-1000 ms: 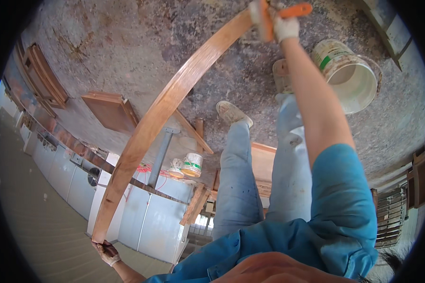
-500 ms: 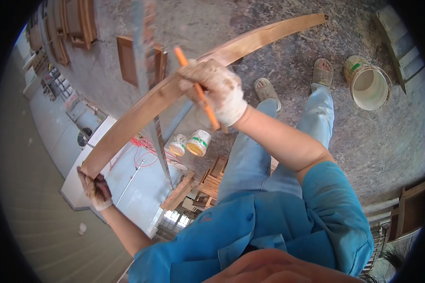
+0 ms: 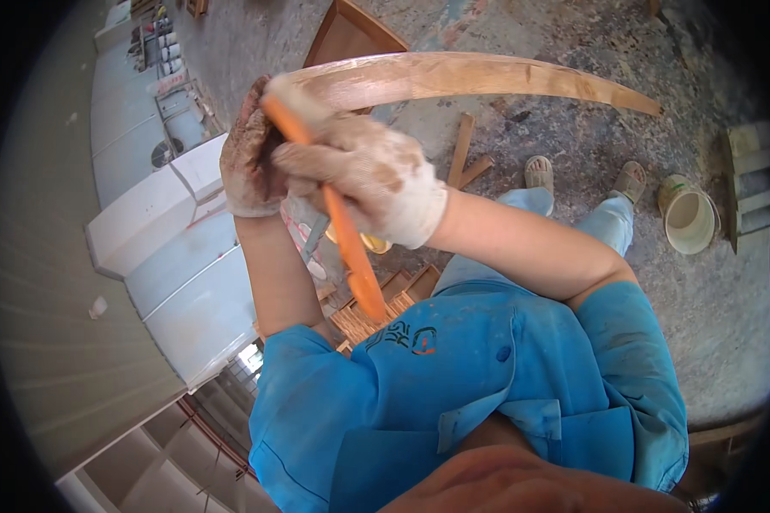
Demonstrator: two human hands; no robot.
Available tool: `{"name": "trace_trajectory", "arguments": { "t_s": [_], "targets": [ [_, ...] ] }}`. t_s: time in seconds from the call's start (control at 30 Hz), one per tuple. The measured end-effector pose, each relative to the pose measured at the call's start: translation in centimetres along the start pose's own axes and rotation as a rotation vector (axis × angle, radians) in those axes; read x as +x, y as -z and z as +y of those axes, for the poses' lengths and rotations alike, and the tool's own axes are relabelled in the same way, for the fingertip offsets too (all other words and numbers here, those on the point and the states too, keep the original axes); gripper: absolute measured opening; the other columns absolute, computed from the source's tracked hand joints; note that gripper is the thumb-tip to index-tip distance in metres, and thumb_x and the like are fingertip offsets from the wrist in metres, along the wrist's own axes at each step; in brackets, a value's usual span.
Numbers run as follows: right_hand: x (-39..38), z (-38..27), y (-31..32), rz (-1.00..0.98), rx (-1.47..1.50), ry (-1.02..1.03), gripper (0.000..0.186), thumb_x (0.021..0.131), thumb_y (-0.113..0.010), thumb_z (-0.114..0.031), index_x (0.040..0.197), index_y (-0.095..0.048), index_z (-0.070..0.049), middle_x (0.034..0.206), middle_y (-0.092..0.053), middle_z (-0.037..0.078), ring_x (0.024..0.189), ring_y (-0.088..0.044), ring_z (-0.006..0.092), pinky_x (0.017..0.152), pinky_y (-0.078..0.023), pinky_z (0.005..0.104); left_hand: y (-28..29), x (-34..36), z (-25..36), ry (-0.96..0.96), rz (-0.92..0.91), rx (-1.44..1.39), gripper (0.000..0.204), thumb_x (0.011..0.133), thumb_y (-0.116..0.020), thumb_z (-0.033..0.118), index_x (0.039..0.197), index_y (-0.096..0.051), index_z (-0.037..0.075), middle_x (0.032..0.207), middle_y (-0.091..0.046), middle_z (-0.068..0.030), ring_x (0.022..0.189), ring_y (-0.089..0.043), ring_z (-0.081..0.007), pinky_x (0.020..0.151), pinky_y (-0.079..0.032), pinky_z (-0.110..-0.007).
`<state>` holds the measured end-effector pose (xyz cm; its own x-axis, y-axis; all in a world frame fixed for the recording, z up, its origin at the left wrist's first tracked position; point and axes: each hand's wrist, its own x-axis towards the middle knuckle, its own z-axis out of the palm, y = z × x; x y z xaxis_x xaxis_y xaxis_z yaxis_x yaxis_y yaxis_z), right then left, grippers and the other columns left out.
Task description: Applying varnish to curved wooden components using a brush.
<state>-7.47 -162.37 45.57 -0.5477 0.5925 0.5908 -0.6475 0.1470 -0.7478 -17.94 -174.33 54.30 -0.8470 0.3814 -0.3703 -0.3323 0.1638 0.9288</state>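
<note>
Toward eleven o'clock, the orange-handled brush [image 3: 344, 235], pinched in the grip of the right hand [image 3: 381, 175], has shifted from mid-length to the near end of the wooden board [image 3: 458, 77], centring work there. Board spans eleven to two o'clock; left hand [image 3: 252, 162]: closure cannot be told.

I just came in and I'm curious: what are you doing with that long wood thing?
A person in a blue shirt has the left hand at the near end of a long wooden board, its grip partly hidden. The right hand holds an orange-handled brush by that same end; its head is blurred. A bucket stands on the floor near the person's feet.
</note>
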Motion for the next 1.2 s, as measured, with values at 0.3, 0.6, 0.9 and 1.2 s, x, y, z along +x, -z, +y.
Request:
{"name": "trace_trajectory", "arguments": {
  "t_s": [0.3,0.6,0.9,1.2],
  "targets": [
    [-8.1,5.7,12.4,0.211,-0.089,-0.695,0.025,0.088,-0.063,-0.017,0.105,-0.066,0.001,0.094,-0.069,0.012,0.079,-0.064,0.0166,0.071,-0.055,0.0279,1.9,0.2,-0.3,-0.045,-0.214,0.077,0.045,0.091,-0.052,0.006,0.136,-0.047,0.005,0.128,-0.056,-0.0112,0.103,-0.056,-0.0193,0.081,-0.046,-0.031],
    [-5.1,10.2,15.7,0.631,-0.014,-0.695,0.026,0.085,-0.067,-0.025,0.103,-0.070,-0.007,0.090,-0.071,0.008,0.074,-0.066,0.0169,0.063,-0.055,0.0294,0.8,-2.3,-1.3,-0.108,-0.165,0.161,0.049,0.087,-0.057,0.003,0.135,-0.049,0.006,0.130,-0.055,-0.0126,0.105,-0.056,-0.0209,0.083,-0.045,-0.032],
    [5.7,-1.4,0.3,0.389,0.203,-0.350,0.024,0.084,-0.064,-0.027,0.090,-0.070,-0.005,0.079,-0.070,0.011,0.060,-0.065,0.0183,0.059,-0.054,0.0310,-1.0,-4.2,-0.7,-0.094,-0.293,0.045,0.053,0.086,-0.056,0.000,0.138,-0.044,0.007,0.131,-0.054,-0.0143,0.106,-0.056,-0.0211,0.084,-0.045,-0.032],
    [-8.3,9.9,18.9,0.400,-0.208,-0.915,0.031,0.087,-0.067,-0.026,0.111,-0.067,-0.007,0.101,-0.070,0.010,0.085,-0.068,0.0200,0.072,-0.057,0.0294,1.3,-4.4,-1.6,-0.051,-0.240,0.064,0.056,0.085,-0.056,-0.001,0.139,-0.043,0.006,0.132,-0.052,-0.0142,0.107,-0.055,-0.0221,0.083,-0.046,-0.032]
  ]
}}
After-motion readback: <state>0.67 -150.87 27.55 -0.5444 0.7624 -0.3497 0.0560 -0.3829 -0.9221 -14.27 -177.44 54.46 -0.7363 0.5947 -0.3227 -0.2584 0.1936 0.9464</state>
